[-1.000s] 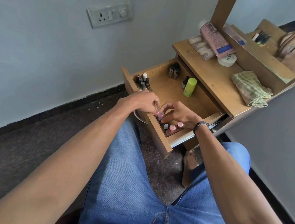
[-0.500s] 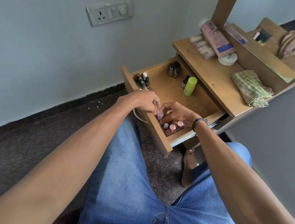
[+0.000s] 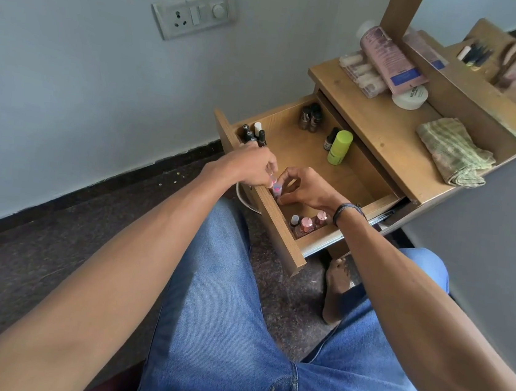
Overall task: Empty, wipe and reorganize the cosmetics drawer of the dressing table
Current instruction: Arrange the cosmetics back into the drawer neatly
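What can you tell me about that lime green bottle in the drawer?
The lime green bottle is a smooth, plastic-looking cylinder with a matching cap. It stands roughly upright in the open wooden drawer, near its far side, beside a small dark bottle. Neither hand touches it. Its label is too small to read.

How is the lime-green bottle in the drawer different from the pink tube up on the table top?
The lime-green bottle lies inside the open drawer, beside a small dark bottle; the pink tube sits on the table top, leaning against the mirror post. The bottle is one plain colour, while the tube carries a dark blue label. The tube looks larger. Neither is being touched.
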The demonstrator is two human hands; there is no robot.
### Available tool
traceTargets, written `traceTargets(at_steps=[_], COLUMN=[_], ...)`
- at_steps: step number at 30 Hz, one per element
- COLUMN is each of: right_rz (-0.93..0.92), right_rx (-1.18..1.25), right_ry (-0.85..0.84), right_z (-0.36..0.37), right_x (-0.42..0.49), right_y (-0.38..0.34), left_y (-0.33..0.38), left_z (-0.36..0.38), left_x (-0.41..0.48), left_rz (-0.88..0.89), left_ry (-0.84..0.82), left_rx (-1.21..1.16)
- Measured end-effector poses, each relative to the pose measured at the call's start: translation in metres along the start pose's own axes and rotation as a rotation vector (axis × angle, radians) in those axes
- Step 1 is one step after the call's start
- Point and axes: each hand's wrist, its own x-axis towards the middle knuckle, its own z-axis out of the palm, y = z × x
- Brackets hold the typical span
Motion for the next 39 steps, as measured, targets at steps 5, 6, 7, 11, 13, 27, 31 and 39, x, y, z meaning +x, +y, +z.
traceTargets(at_steps=[5, 6, 7, 11, 13, 27, 31, 39], right_rz=[-0.009, -0.014, -0.02, -0.032, -0.033, -0.029, -0.055, -0.039], right_rx=[-0.034, -0.037, -0.037, -0.037, -0.041, -0.044, -0.083, -0.033], right_ry=[-0.028, -0.03, -0.031, -0.028, -0.028, -0.027, -0.02, -0.029], right_z=[0.001, 0.001, 0.001, 0.002, 0.002, 0.004, 0.003, 0.003], right_x=[0.0, 0.0, 0.0, 0.0, 0.001, 0.0, -0.001, -0.003], right_y=[0.002, 0.002, 0.003, 0.005, 0.006, 0.009, 0.006, 0.004], left_y=[-0.002, -0.001, -0.001, 0.002, 0.003, 0.004, 0.005, -0.003], left_z=[-0.001, -0.001, -0.002, -0.005, -0.007, -0.003, -0.002, 0.001], left_x=[0.002, 0.002, 0.002, 0.0, -0.001, -0.004, -0.004, 0.002], left_rz=[-0.029, -0.038, -0.046, -0.064, -0.073, -0.088, -0.055, -0.061], left_ry=[-0.068, -0.083, -0.093, -0.108, -0.118, -0.088, -0.073, -0.014], left_rx=[0.046, 0.041, 0.035, 0.015, 0.013, 0.096, 0.088, -0.007])
